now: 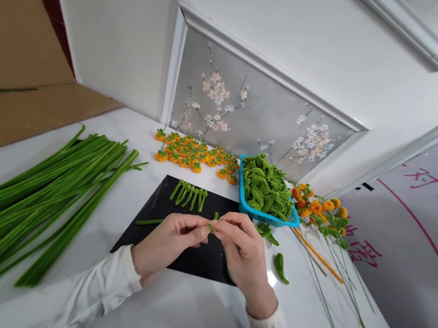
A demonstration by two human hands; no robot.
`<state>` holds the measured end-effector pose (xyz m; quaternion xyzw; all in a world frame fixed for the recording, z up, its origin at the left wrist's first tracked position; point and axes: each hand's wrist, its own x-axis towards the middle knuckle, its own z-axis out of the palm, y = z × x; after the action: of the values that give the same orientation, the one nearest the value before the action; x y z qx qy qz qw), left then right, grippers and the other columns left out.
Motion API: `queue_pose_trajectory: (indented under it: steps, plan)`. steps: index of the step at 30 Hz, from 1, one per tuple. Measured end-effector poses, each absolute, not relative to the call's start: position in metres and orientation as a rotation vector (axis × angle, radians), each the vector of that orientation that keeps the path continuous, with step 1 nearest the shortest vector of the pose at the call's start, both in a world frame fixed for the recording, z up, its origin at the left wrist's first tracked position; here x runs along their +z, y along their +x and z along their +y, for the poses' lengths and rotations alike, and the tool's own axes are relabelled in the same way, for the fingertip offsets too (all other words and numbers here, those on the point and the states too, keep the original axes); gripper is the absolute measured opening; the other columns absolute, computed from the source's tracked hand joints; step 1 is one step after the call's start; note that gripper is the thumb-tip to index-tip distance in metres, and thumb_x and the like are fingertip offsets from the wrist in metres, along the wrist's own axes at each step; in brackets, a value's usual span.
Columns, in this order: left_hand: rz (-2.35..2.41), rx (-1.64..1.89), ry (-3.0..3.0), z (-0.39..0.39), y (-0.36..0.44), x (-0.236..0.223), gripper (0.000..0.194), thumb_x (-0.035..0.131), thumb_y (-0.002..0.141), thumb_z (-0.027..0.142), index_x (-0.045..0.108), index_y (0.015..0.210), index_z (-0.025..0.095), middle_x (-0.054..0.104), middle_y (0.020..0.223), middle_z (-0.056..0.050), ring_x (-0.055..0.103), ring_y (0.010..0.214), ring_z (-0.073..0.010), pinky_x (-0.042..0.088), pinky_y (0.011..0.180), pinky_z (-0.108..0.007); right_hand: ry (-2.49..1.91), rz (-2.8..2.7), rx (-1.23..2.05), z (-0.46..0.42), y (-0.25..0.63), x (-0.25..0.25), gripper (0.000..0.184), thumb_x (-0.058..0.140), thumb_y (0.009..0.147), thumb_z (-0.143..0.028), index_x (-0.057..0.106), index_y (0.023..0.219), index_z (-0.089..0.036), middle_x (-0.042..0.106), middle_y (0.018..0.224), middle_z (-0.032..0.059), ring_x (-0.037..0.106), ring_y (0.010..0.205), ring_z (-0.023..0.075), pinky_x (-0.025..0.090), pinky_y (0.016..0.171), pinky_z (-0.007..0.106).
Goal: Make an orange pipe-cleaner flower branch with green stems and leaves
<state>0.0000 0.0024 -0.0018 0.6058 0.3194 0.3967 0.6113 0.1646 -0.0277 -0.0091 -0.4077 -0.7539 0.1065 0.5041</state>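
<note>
Over a black mat (195, 263), my left hand (169, 239) and my right hand (244, 251) meet with fingertips pinched together. Between them is a small piece of green pipe cleaner (211, 227), mostly covered by the fingers. A row of short, bent pipe cleaner pieces (189, 195) lies at the back of the mat. One straight green length (149, 221) rests just left of my left hand. Right of my right hand, a looped green leaf (280, 268) lies on the white table, with more leaves (266, 231) behind it.
A blue basket (266, 216) heaped with green leaves (265, 185) stands behind the mat. Long green pipe cleaners (47, 198) cover the left side. Small orange pieces with green tops (187, 153) stand along the wall. Orange flowers on stems (316, 206) lie right, near a whiteboard (418, 240).
</note>
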Motion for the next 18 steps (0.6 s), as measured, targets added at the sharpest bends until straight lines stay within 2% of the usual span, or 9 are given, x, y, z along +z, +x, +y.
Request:
queue_pose_trajectory:
  steps: [5,11,18]
  plan:
    - [0.779,0.904,1.696,0.0044,-0.0015,-0.0005,0.03,0.053,0.081,0.033,0.06,0.057,0.018,0.051,0.058,0.001,0.045,0.059,-0.0139,0.036,0.058,-0.025,-0.97,-1.892,0.219,-0.0271,0.1679,-0.0091,0.029,0.051,0.087,-0.014,0.067,0.106,-0.029,0.062,0.098,0.0053,0.061,0.086,0.017,0.054,0.074,0.031]
    - [0.784,0.805,1.731,0.0043,-0.001,0.0002,0.037,0.047,0.085,0.037,0.057,0.054,0.018,0.049,0.053,0.002,0.043,0.055,-0.0135,0.034,0.054,-0.025,-0.978,-1.925,0.095,-0.0271,0.1699,-0.0113,0.022,0.054,0.088,-0.018,0.068,0.103,-0.027,0.065,0.09,0.0058,0.06,0.078,0.0174,0.054,0.07,0.032]
    - [0.708,0.707,1.565,0.0034,-0.0034,0.0052,0.039,0.047,0.086,0.041,0.05,0.054,0.018,0.047,0.055,0.002,0.04,0.054,-0.0123,0.032,0.053,-0.025,-0.921,-1.963,0.012,-0.0278,0.1701,-0.0098,0.03,0.048,0.089,-0.009,0.067,0.104,-0.025,0.066,0.089,0.0067,0.057,0.076,0.018,0.052,0.068,0.034]
